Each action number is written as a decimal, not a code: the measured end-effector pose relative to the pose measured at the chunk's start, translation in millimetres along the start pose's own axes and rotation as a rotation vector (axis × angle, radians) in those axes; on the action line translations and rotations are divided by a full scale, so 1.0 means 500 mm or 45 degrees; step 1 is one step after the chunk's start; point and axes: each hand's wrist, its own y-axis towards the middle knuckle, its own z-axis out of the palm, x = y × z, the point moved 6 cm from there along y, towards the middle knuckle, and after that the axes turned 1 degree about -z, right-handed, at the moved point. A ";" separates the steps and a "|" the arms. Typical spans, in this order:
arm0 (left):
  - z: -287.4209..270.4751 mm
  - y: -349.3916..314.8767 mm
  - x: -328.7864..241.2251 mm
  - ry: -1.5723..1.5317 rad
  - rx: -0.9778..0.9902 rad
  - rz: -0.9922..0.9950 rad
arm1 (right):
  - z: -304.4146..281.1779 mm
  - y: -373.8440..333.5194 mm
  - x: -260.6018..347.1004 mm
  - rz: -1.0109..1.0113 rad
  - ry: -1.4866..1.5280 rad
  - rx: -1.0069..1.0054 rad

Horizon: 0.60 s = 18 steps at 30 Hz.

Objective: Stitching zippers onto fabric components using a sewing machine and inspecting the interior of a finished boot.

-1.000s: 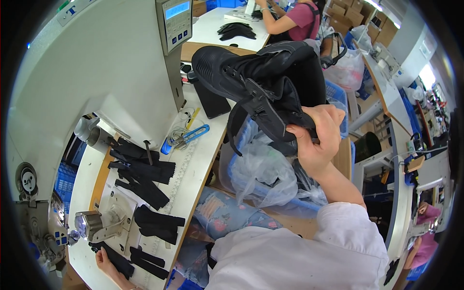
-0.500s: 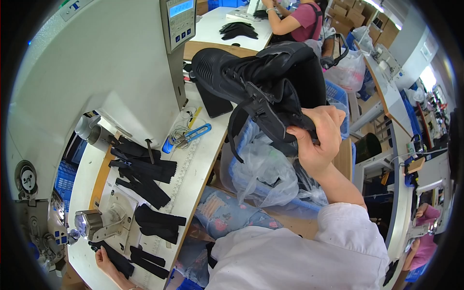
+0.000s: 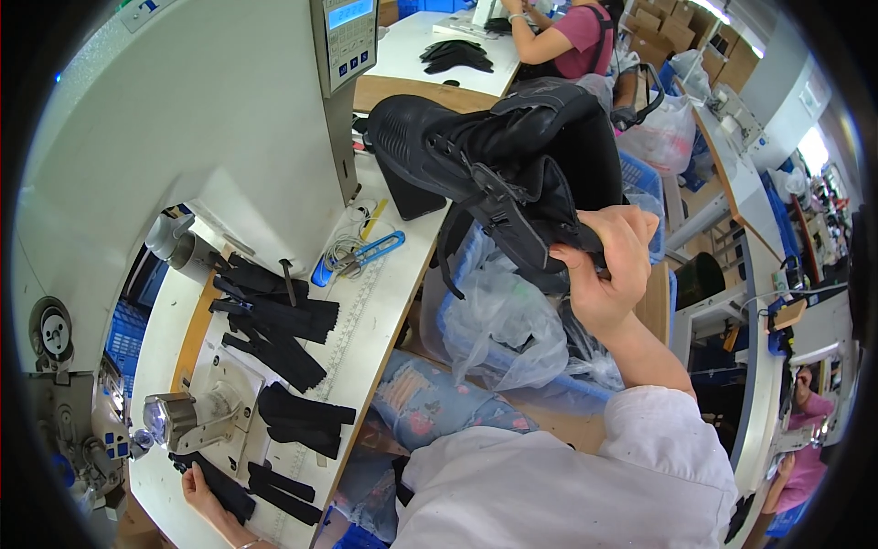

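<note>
A black lace-up boot (image 3: 498, 151) with straps hangs above the blue plastic bin, its ridged sole end toward the left. My right hand (image 3: 611, 265) grips it by the upper edge, thumb on the near side and fingers curled behind. At the lower left, my left hand (image 3: 201, 497) has its fingers on a black fabric strip (image 3: 227, 487) lying on the white sewing table (image 3: 389, 302), beside the machine's clamp (image 3: 187, 416). Several more black strips (image 3: 291, 316) lie along the table, some overlapping. Part of the left hand's grip is hidden under the strip.
A large white sewing machine (image 3: 219, 101) with a control panel (image 3: 350, 37) takes up the left. Blue snips (image 3: 377, 247) and a coiled cord rest on the table. The blue bin (image 3: 585, 395) holds clear plastic bags. Another person (image 3: 558, 41) works at a far table.
The view has shifted slightly, so the table and machine sit a little farther right. Both hands keep nearly the same places, and the boot has turned only slightly.
</note>
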 end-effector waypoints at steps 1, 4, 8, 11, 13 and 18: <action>0.001 0.001 -0.002 -0.002 -0.006 0.007 | 0.001 0.000 0.000 0.005 0.002 0.002; 0.002 0.002 -0.002 -0.025 -0.009 -0.001 | 0.002 0.000 0.000 0.008 0.005 0.000; 0.005 0.003 -0.003 -0.018 -0.007 -0.011 | 0.004 -0.002 -0.001 0.006 0.012 -0.014; 0.007 -0.002 -0.009 -0.002 -0.001 -0.011 | 0.004 -0.001 -0.006 0.065 0.035 -0.019; 0.007 -0.007 -0.012 0.003 -0.011 -0.017 | 0.002 -0.001 -0.006 0.069 0.041 -0.013; -0.002 -0.026 -0.027 0.110 -0.074 -0.031 | -0.009 -0.006 -0.018 0.128 0.064 0.021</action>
